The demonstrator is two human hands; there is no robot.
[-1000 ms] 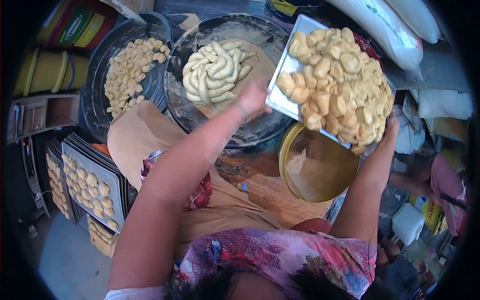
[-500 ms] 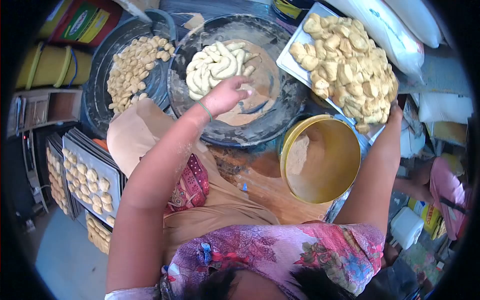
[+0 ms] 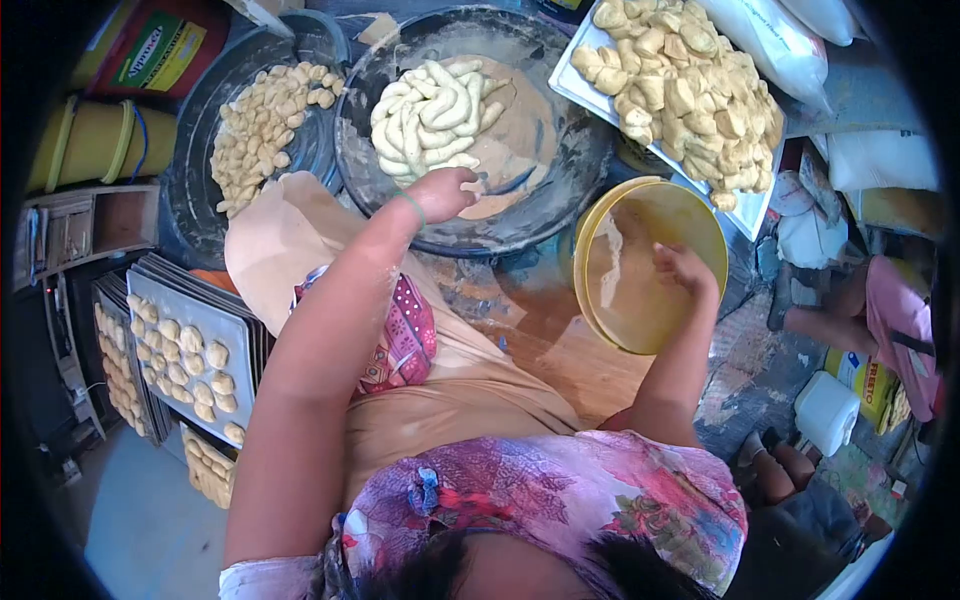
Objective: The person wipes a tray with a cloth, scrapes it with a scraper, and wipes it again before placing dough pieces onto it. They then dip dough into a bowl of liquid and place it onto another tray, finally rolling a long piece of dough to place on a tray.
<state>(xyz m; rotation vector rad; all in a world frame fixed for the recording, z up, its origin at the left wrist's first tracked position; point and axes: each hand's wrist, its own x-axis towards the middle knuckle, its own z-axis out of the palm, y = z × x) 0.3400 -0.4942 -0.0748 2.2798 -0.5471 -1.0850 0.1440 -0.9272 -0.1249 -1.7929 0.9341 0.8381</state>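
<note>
My left hand [image 3: 446, 195] hovers over the near side of a wide dark basin [image 3: 475, 242], thumb and forefinger a little apart with nothing visible between them. Just beyond it lies a pile of pale dough ropes [image 3: 432, 112], with brownish flour [image 3: 525, 120] spread beside them. My right hand [image 3: 686, 268] is over the mouth of a yellow bucket [image 3: 585, 290], fingers loosely bent and apart, holding nothing. Some pale flour [image 3: 608, 262] clings inside that bucket. A white tray [image 3: 582, 88] heaped with dough pieces [image 3: 690, 95] stands beyond the bucket.
Left of the basin, a second dark tub [image 3: 190, 190] holds small dough pieces [image 3: 262, 125]. Stacked metal trays [image 3: 185, 305] carry dough balls at the left. White sacks [image 3: 770, 50] lie at the back right. Another person in pink [image 3: 900, 310] is at the far right.
My right hand has left the edge of the heaped tray and come back over the bucket. My left hand has drawn slightly nearer to me, away from the dough ropes.
</note>
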